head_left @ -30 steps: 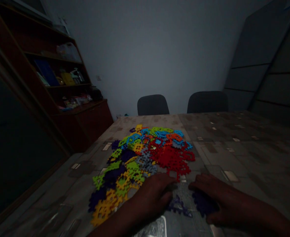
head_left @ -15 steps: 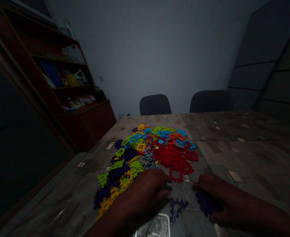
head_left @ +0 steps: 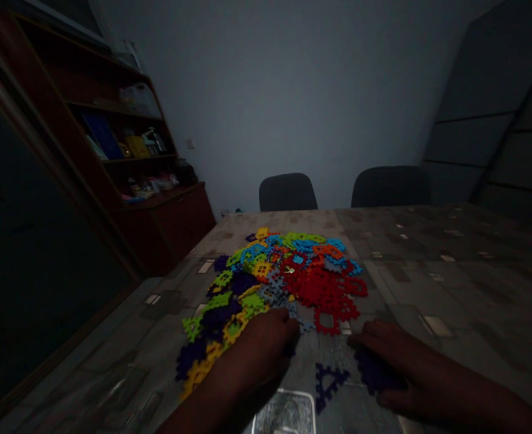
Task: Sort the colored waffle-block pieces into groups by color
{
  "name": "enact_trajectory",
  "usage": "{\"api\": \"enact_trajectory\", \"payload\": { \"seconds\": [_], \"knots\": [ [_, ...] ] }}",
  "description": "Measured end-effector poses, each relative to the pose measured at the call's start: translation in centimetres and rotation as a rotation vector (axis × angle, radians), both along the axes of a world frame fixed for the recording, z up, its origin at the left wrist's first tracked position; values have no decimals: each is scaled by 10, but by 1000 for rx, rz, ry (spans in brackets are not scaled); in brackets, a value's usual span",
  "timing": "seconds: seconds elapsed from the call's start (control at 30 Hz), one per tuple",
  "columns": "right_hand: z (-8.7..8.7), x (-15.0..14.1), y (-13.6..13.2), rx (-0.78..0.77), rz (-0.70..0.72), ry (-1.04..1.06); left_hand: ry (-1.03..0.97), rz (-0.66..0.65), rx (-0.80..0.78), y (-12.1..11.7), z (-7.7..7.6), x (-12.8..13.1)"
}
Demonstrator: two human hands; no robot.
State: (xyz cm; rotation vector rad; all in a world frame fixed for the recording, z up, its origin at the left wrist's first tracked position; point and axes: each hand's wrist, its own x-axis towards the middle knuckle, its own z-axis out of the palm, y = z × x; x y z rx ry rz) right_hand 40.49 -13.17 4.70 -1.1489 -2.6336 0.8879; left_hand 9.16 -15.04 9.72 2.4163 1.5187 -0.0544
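Observation:
A heap of flat, notched plastic building pieces in red, blue, green, yellow, grey and dark purple lies on the patterned table. My left hand rests palm down at the near edge of the heap, fingers curled over the pieces there; what they hold is hidden. My right hand lies flat, pressing on a dark purple piece. A triangular purple piece lies loose between my hands.
Two dark chairs stand at the far side of the table. A wooden shelf unit with books and small items stands at the left wall. A shiny pale patch shows at the near table edge. The room is dim.
My left hand has drawn back left off the triangular purple piece, which now lies uncovered between the hands. The right hand stayed on its purple piece.

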Motion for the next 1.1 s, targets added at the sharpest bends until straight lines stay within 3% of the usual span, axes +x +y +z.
{"api": "enact_trajectory", "payload": {
  "seconds": [0.13,0.37,0.53,0.67,0.9,1.1],
  "knots": [
    [-6,7,3,-25,-17,-16,42,10,17,2,-5,0],
    [3,7,3,-117,-48,-113,82,47,-16,1,-1,-1],
    [-7,14,5,-102,-70,-110,36,81,-27,-6,8,-2],
    [-4,15,3,-88,-38,-106,58,148,-99,-10,16,-1],
    [-2,-3,1,10,-5,-83,52,87,-18,-8,1,0],
    [-1,-17,-2,142,61,85,62,18,8,-7,-4,0]
  ]
}}
